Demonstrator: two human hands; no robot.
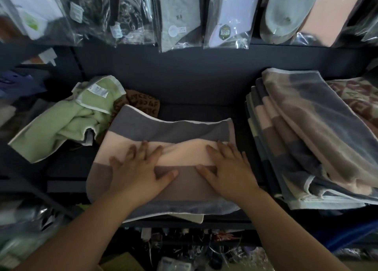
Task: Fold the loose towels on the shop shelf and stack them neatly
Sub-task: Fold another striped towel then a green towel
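Observation:
A striped towel [169,127] in grey, pale pink and brown bands lies folded on the dark shelf [67,174] in the middle. My left hand [139,168] presses flat on its left part, fingers spread. My right hand [229,168] lies flat on its right part, fingers straight. A loose green towel [67,125] is crumpled to the left. A brown patterned towel [143,103] peeks out behind it. On the right stands a stack of folded striped towels [302,135].
Bagged socks and slippers [180,15] hang above the shelf's back wall. A red-patterned towel [358,95] lies at the far right. Packaged goods [184,256] crowd the level below the shelf's front edge.

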